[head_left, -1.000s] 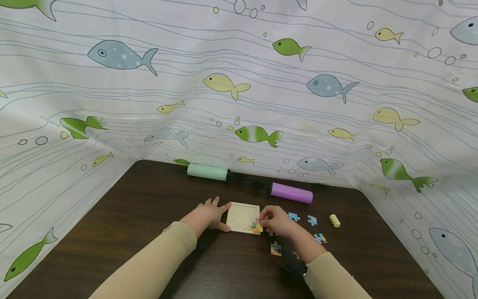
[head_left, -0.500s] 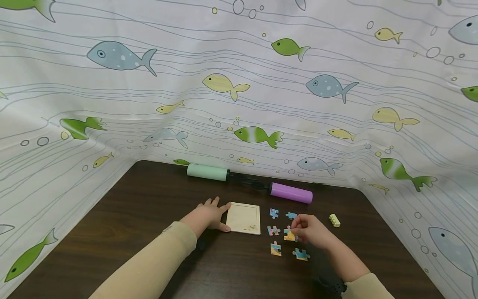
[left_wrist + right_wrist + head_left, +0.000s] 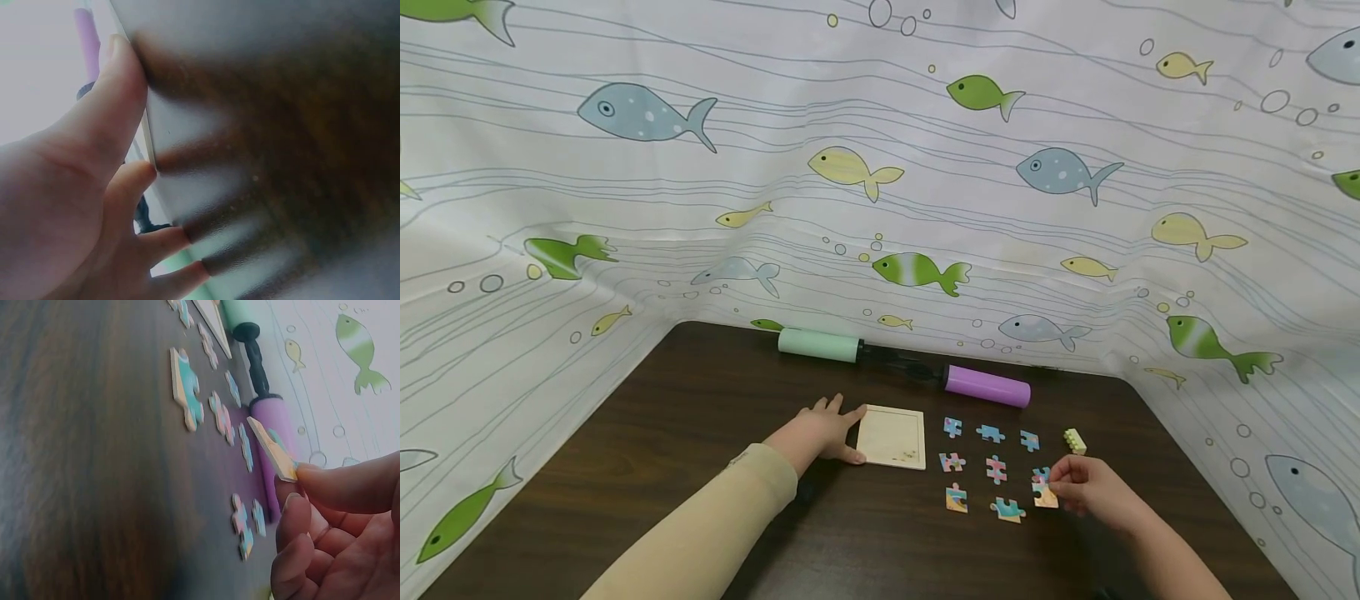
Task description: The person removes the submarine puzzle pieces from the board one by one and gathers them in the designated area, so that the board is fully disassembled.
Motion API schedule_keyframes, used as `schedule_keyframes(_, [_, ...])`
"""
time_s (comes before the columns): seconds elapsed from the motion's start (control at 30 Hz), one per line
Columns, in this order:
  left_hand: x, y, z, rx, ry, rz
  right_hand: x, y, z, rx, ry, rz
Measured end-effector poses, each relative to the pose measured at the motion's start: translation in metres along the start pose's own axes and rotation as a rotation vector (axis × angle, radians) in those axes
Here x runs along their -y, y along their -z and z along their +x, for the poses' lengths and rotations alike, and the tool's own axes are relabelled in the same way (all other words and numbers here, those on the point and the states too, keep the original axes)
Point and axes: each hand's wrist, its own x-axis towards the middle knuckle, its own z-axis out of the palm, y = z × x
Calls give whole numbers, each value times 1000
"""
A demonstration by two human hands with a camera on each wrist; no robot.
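My right hand (image 3: pixel 1096 493) pinches a puzzle piece (image 3: pixel 272 452) between thumb and fingertips. In the right wrist view this orange and teal piece is tilted and raised off the table. In the head view it overlaps another puzzle piece (image 3: pixel 1040 474) at the right end of the middle row. My left hand (image 3: pixel 830 430) rests at the left side of a square wooden puzzle tray (image 3: pixel 887 435), fingers spread, thumb and index finger at its edge. Small printed marks show at the tray's lower right corner. Several puzzle pieces (image 3: pixel 996 469) lie in loose rows right of the tray.
A light yellow toy brick (image 3: pixel 1074 441) lies beyond my right hand. Along the back of the dark wooden table (image 3: pixel 880 533) lies a rod with black middle, a mint green grip (image 3: pixel 817 344) and a purple grip (image 3: pixel 987 387). Fish-printed cloth (image 3: pixel 917 167) surrounds the table.
My right hand has carried the orange and teal piece from the tray's lower right corner rightward, over the loose pieces, to the right column. My left hand has stayed at the tray.
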Motion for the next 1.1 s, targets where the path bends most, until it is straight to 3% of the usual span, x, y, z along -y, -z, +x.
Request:
schedule_keyframes(0.27, [-3, 2, -1, 4, 1, -10, -21, 8, -8, 53, -42, -22])
schedule_keyframes(0.47, [-5, 2, -1, 4, -1, -11, -27, 7, -11, -17, -84, -100])
schedule_keyframes(0.73, [-4, 0, 4, 12, -14, -27, -7, -2, -5, -8, -44, -52])
schedule_keyframes(1.1, [3, 2, 4, 3, -25, -108, 38, -40, 22, 56, 69, -63])
